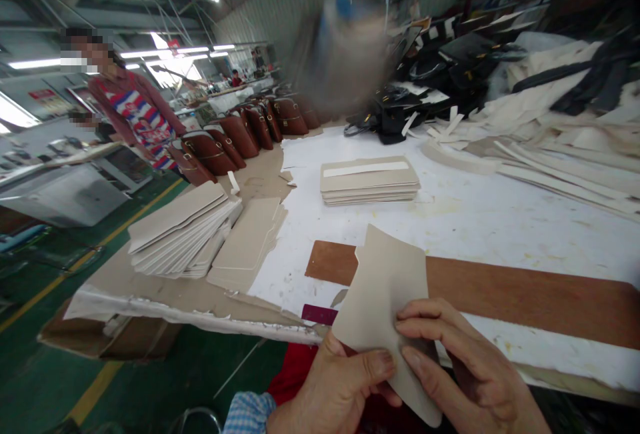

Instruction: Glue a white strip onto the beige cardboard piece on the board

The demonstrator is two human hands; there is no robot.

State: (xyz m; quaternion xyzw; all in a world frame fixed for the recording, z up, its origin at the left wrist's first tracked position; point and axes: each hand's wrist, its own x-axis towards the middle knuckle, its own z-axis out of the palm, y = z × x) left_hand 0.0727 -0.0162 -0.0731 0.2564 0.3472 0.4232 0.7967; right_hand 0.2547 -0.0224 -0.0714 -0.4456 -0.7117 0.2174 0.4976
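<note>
The beige panel (387, 281) is raised over the near edge of the counter (480, 214), tilted, its far end overlapping the view of a brown strip (530, 297). The left grip (350, 377) is clasping the panel's near part, thumb pressed on the visible face and the other fingers mostly hidden behind. The right grip (455, 361) has thumb and fingertips against the same face, towards the right edge; whether they pinch anything there I cannot tell.

To handle it well, let the left grip bear the weight and keep its thumb pressure broad, since a sheet this thin would probably crease under a hard pinch. The right fingertips should work lightly, flat along the surface. Holding the panel clear of the purple piece (319, 315) just left of it seems wise. The neat stack (370, 187) farther back and the fanned stack (180, 231) at left are best left undisturbed.
</note>
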